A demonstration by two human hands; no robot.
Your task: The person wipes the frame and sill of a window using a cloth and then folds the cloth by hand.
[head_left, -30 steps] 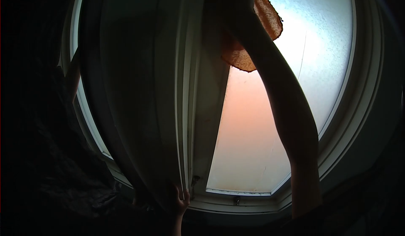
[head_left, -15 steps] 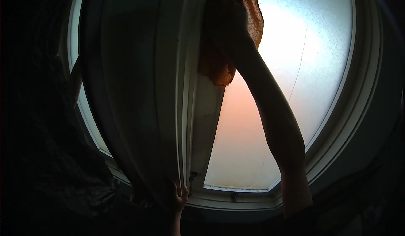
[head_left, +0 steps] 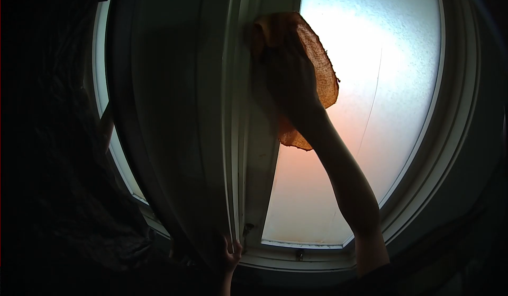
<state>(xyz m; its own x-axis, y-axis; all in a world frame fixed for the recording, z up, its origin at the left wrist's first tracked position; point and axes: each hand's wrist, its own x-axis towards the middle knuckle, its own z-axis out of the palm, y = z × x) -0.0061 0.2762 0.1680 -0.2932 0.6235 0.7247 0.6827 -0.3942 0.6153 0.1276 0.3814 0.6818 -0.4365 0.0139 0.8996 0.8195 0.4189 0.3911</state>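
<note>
An orange cloth (head_left: 324, 76) is spread under my right hand (head_left: 290, 76), which presses it flat against the upright frame bar (head_left: 262, 179) beside the frosted window pane (head_left: 338, 190). Part of the cloth reaches over the bright glass and lets light through. Low down, my left hand (head_left: 232, 253) grips the bottom part of the edge of the open window sash (head_left: 174, 121), thumb on the near side. The sash is a dark panel standing out from the frame. Its shadow hides most of the left fingers.
A small metal fitting (head_left: 300, 254) sits on the lower window frame (head_left: 307, 264). Left of the sash, a bright strip of another pane (head_left: 100, 57) shows. Dark fabric (head_left: 95, 216) hangs at the far left. A long thin line runs down the frosted glass.
My right hand has come down along the frame bar with the cloth, which now shows whole. My left hand keeps its place on the sash edge. The view has shifted slightly.
</note>
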